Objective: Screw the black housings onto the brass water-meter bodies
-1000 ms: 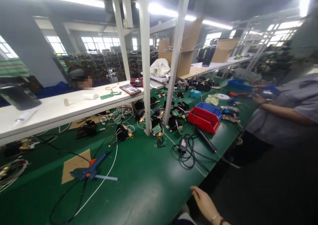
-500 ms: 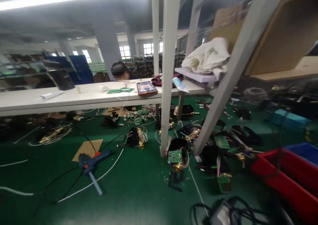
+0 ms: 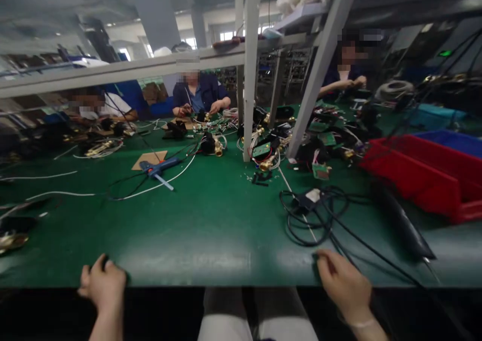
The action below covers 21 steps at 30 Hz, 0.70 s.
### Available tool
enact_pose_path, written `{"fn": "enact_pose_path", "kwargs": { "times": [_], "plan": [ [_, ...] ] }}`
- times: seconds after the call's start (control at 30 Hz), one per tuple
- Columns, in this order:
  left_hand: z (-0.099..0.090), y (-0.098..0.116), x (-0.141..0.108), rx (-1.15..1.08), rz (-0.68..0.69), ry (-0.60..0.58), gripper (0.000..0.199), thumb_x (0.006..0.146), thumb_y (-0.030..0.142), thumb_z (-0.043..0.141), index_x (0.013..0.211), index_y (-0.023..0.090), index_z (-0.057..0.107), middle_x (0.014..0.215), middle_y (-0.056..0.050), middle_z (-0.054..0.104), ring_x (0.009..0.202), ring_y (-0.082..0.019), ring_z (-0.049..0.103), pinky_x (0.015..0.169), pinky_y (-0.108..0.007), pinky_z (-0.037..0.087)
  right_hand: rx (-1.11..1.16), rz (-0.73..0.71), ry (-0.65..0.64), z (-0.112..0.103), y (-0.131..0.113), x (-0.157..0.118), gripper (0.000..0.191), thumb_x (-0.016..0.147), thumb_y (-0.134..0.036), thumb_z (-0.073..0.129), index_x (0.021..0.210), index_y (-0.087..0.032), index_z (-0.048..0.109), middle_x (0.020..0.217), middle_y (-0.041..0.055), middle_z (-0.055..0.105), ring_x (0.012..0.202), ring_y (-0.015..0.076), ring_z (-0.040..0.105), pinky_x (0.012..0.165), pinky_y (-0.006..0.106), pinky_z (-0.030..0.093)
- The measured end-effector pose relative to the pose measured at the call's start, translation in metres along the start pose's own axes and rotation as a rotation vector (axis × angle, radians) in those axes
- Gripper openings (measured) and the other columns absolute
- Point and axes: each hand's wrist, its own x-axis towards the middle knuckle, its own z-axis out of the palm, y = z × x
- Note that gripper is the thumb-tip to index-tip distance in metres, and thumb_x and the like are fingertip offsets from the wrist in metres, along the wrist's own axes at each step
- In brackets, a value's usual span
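My left hand [image 3: 103,283] rests at the front edge of the green tabletop [image 3: 211,220], its fingers loosely bent and apart, with nothing visible in it. Farther right, at the same edge, lies my right hand [image 3: 344,283], its fingers loosely curved and a gap beside the thumb; I see no object in it. Just beyond the right hand is a coiled black cable [image 3: 316,230] with a dark box bearing a pale label. A blue glue gun [image 3: 160,167] lies beyond my left hand, by a piece of cardboard [image 3: 148,159].
A red bin [image 3: 417,175] stands at the right, near a black-handled tool [image 3: 404,225] with a thin metal tip. Brass fittings with wires and green circuit boards [image 3: 261,151] cluster around the white posts [image 3: 251,80]. Several people sit across the table, hands at work.
The view has tipped downward, bringing the table's front edge, my legs and both hands into sight. The seated co-workers now show below the shelf and at right.
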Motion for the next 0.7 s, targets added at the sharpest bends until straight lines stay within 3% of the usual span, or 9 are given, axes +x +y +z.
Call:
{"fn": "enact_pose_path", "kwargs": {
  "times": [0.07,0.23,0.4,0.57,0.7],
  "plan": [
    [-0.003,-0.003,-0.004,-0.005,-0.041,-0.046,0.024,0.081,0.012,0.048,0.101,0.005,0.060,0.136,-0.029,0.037,0.135,-0.035,0.028,0.109,-0.060,0.012,-0.035,0.080,-0.065,-0.010,-0.017,0.009,0.030,0.075,-0.028,0.043,0.076,-0.019,0.072,0.068,0.0072,0.068,0.059,0.0189,0.060,0.052,0.025,0.036],
    [0.009,-0.004,-0.006,-0.089,-0.049,-0.024,0.022,0.082,0.011,0.046,0.101,0.007,0.058,0.133,-0.022,0.042,0.133,-0.029,0.032,0.111,-0.054,0.007,-0.062,0.140,-0.182,-0.017,-0.026,0.035,0.024,0.071,-0.027,0.048,0.076,-0.022,0.071,0.054,0.0020,0.059,0.048,0.0155,0.049,0.046,0.023,0.026],
    [0.014,-0.013,-0.010,-0.174,-0.038,0.032,0.019,0.085,0.012,0.048,0.101,0.008,0.057,0.118,-0.013,0.053,0.123,-0.024,0.043,0.110,-0.057,0.007,-0.092,0.225,-0.285,-0.024,-0.026,0.041,0.024,0.070,-0.028,0.047,0.078,-0.023,0.070,0.057,0.0009,0.059,0.054,0.0170,0.052,0.048,0.023,0.031],
    [0.017,-0.019,-0.014,-0.229,-0.034,0.078,0.021,0.079,0.007,0.047,0.096,0.011,0.059,0.111,-0.011,0.058,0.117,-0.022,0.048,0.112,-0.052,0.010,-0.136,0.298,-0.339,-0.030,-0.038,0.044,0.030,0.067,-0.035,0.041,0.076,-0.023,0.067,0.054,0.0026,0.057,0.054,0.0214,0.055,0.048,0.028,0.035],
    [0.017,-0.028,-0.016,-0.274,-0.012,0.137,0.020,0.074,0.011,0.048,0.089,0.016,0.061,0.105,-0.011,0.062,0.113,-0.025,0.052,0.112,-0.053,0.012,-0.141,0.317,-0.318,-0.030,-0.024,0.042,0.032,0.060,-0.046,0.039,0.069,-0.027,0.063,0.050,0.0028,0.058,0.046,0.0238,0.056,0.043,0.031,0.039]
  ]
}}
